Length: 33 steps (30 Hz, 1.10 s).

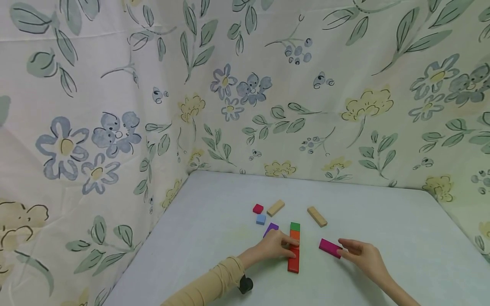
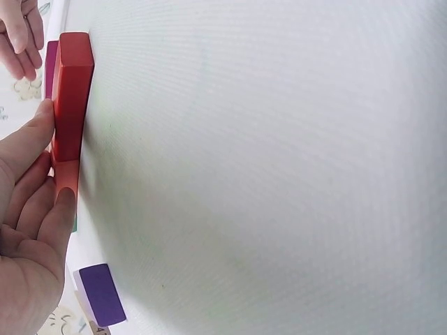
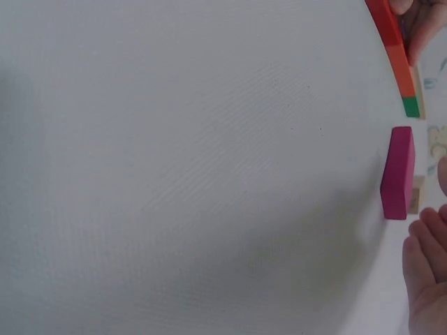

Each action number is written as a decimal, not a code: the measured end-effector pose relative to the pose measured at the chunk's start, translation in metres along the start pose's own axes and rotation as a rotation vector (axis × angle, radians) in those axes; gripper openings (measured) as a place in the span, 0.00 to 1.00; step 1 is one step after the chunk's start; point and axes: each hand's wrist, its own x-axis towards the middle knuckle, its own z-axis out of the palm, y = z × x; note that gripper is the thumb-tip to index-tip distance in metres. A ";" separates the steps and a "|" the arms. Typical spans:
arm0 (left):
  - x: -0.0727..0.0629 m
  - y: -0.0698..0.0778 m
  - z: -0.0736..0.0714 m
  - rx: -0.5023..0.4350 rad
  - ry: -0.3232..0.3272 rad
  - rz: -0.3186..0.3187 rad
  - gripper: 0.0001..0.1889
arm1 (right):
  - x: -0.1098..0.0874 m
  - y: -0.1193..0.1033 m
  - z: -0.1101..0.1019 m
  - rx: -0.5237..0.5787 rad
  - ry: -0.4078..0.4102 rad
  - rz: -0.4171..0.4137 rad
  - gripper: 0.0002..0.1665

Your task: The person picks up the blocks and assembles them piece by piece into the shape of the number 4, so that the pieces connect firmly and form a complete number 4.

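My left hand (image 1: 274, 244) touches a row of blocks lying end to end. In the left wrist view its thumb meets the long red block (image 2: 72, 98), and a fingertip lies against the orange block (image 2: 67, 171). A green block (image 1: 295, 226) forms the row's far end. To the right lies a magenta block (image 1: 330, 248), with my right hand (image 1: 361, 256) beside its near end. In the right wrist view a gap shows between that hand's loosely extended fingers (image 3: 419, 265) and the magenta block (image 3: 398, 174). A purple block (image 2: 102, 294) lies left of the row, partly hidden by the left hand in the head view.
Behind the hands lie a small red cube (image 1: 258, 208), a light blue cube (image 1: 261, 219) and two plain wooden blocks, one on the left (image 1: 275, 208) and another on the right (image 1: 317, 216). A floral cloth (image 1: 245, 140) hangs along the back and left of the white table (image 1: 214, 199).
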 end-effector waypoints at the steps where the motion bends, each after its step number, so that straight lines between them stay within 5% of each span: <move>1: 0.000 0.000 0.000 0.001 0.000 0.000 0.18 | 0.000 0.001 0.000 -0.001 -0.001 0.002 0.30; 33: -0.001 0.002 -0.002 0.002 -0.011 -0.007 0.18 | 0.004 0.011 0.009 -0.069 0.006 -0.035 0.29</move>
